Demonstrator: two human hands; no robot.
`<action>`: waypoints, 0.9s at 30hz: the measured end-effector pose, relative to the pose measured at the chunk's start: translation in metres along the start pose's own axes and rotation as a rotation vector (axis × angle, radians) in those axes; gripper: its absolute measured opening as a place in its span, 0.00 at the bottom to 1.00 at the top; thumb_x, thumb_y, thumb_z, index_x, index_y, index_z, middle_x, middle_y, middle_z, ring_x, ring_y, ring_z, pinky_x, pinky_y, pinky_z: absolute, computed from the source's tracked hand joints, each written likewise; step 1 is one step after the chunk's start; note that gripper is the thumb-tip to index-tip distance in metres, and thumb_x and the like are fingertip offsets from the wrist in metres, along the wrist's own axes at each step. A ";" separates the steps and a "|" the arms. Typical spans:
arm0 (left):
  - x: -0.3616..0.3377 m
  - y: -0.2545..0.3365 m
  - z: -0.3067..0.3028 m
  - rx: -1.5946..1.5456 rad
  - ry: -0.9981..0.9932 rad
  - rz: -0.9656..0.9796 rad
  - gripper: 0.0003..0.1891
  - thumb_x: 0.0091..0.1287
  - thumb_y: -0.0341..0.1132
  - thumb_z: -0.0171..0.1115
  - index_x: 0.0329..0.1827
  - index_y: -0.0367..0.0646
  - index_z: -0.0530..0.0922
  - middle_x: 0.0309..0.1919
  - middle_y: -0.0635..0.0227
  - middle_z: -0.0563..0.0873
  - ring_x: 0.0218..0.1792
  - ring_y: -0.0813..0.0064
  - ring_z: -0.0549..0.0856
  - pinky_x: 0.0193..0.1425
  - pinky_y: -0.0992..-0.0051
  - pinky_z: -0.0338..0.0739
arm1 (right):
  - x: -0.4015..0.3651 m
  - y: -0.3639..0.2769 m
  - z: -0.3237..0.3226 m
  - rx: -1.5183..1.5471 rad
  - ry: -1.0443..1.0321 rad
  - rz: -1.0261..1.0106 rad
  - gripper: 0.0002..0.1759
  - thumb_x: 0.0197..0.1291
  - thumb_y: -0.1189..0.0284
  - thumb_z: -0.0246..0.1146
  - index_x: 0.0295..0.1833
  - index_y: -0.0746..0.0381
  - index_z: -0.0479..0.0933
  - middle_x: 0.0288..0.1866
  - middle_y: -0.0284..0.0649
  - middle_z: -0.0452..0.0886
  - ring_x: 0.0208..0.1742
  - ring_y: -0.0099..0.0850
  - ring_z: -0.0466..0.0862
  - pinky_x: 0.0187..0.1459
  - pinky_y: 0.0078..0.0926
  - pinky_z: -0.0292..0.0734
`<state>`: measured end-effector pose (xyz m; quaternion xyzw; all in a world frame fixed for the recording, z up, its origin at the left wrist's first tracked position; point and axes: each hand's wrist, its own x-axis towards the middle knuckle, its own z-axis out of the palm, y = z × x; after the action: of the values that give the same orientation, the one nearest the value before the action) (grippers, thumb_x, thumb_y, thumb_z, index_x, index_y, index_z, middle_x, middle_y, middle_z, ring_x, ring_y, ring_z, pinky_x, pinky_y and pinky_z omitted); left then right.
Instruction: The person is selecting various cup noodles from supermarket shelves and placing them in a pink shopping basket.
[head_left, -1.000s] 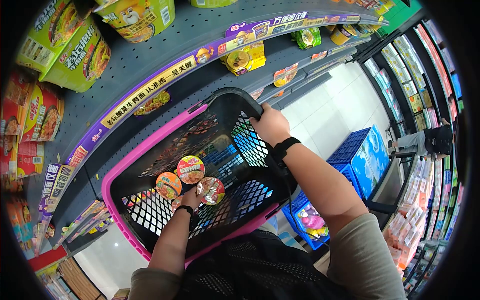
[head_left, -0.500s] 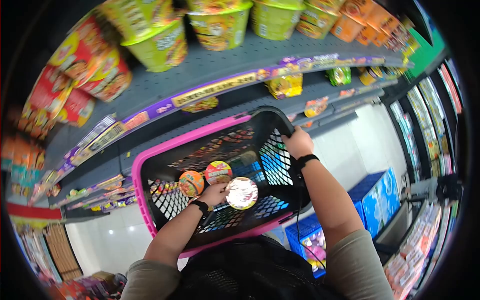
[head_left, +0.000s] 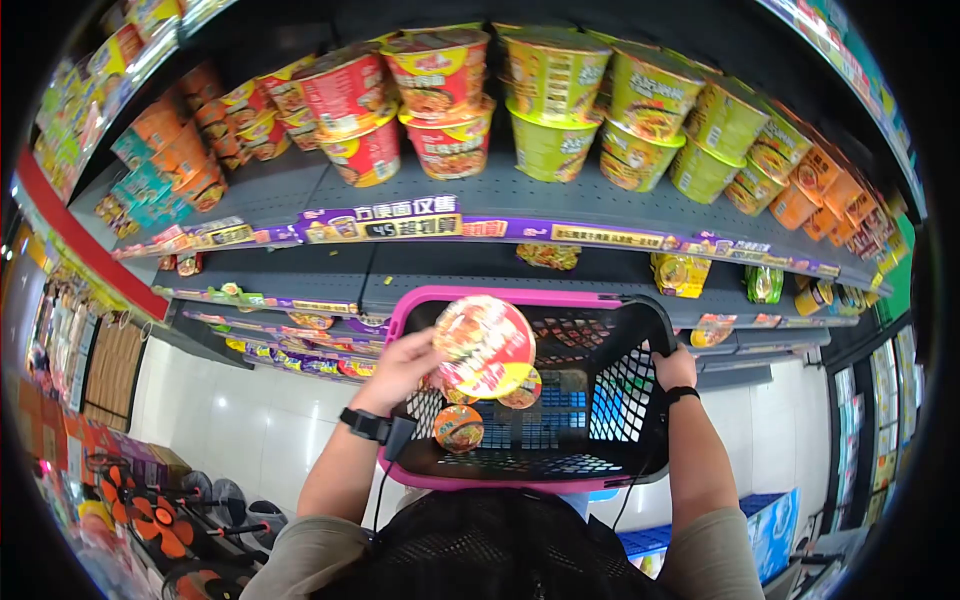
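My left hand [head_left: 402,368] is closed on the edge of an instant noodle cup [head_left: 485,346], its red and yellow lid facing up at me. The cup is above the left part of a black shopping basket [head_left: 590,299] with a pink rim. My right hand [head_left: 675,370] grips the basket's right end. Inside the basket lie a noodle cup with an orange lid [head_left: 459,428] and a red-lidded noodle cup [head_left: 522,390], which the raised cup partly hides. Another lid shows in part beneath my left hand.
Ahead, a grey shelf [head_left: 400,205] holds stacked red noodle cups [head_left: 437,140] and green noodle cups [head_left: 555,145]. Lower shelves carry yellow and green packets. Fans with orange blades [head_left: 162,525] stand at lower left; a blue crate [head_left: 645,543] is at lower right.
My left hand has lifted a noodle cup from inside the basket to above it. The view has turned and shifted, so the basket now sits level. My right hand still grips the basket.
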<state>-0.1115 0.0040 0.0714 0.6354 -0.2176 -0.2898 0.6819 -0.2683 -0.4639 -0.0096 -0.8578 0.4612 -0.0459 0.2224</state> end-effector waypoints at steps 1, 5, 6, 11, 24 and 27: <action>-0.012 0.019 -0.010 0.001 0.082 0.045 0.18 0.73 0.29 0.55 0.65 0.36 0.73 0.36 0.70 0.85 0.29 0.83 0.82 0.34 0.81 0.78 | 0.000 0.000 0.000 0.006 -0.002 0.005 0.28 0.49 0.61 0.70 0.54 0.64 0.77 0.47 0.55 0.84 0.52 0.51 0.82 0.54 0.42 0.77; -0.057 0.053 -0.055 -0.136 0.441 0.294 0.19 0.73 0.30 0.55 0.65 0.35 0.72 0.45 0.66 0.86 0.34 0.82 0.83 0.34 0.82 0.79 | -0.006 -0.005 -0.004 -0.023 0.014 -0.006 0.24 0.51 0.60 0.68 0.50 0.64 0.77 0.46 0.54 0.85 0.52 0.50 0.83 0.54 0.43 0.77; -0.064 0.064 -0.063 -0.169 0.504 0.370 0.19 0.73 0.30 0.55 0.66 0.34 0.71 0.48 0.65 0.85 0.35 0.82 0.84 0.34 0.82 0.79 | -0.008 -0.005 -0.004 -0.010 0.024 -0.013 0.24 0.51 0.60 0.69 0.49 0.64 0.77 0.46 0.54 0.85 0.52 0.50 0.83 0.54 0.42 0.77; -0.067 0.125 -0.108 -0.218 0.669 0.616 0.20 0.75 0.30 0.53 0.67 0.34 0.68 0.50 0.65 0.84 0.34 0.84 0.81 0.36 0.81 0.77 | -0.009 -0.009 -0.007 -0.005 -0.013 0.025 0.28 0.50 0.61 0.69 0.55 0.65 0.76 0.50 0.54 0.83 0.55 0.49 0.82 0.56 0.40 0.76; 0.058 0.184 -0.232 -0.183 0.926 0.311 0.09 0.73 0.38 0.57 0.48 0.42 0.75 0.35 0.68 0.84 0.34 0.77 0.85 0.39 0.76 0.79 | -0.012 -0.006 -0.006 -0.012 0.048 -0.008 0.23 0.51 0.62 0.69 0.50 0.63 0.77 0.47 0.53 0.85 0.52 0.50 0.83 0.55 0.43 0.77; 0.075 0.192 -0.241 -0.165 0.965 0.243 0.12 0.74 0.40 0.57 0.48 0.40 0.75 0.37 0.67 0.85 0.34 0.76 0.86 0.37 0.76 0.80 | -0.012 -0.009 -0.009 -0.017 0.046 0.001 0.23 0.51 0.62 0.69 0.50 0.62 0.77 0.47 0.52 0.85 0.53 0.49 0.83 0.55 0.43 0.77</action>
<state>0.1271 0.1365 0.2327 0.6109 0.0735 0.1022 0.7816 -0.2707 -0.4523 0.0035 -0.8582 0.4668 -0.0615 0.2045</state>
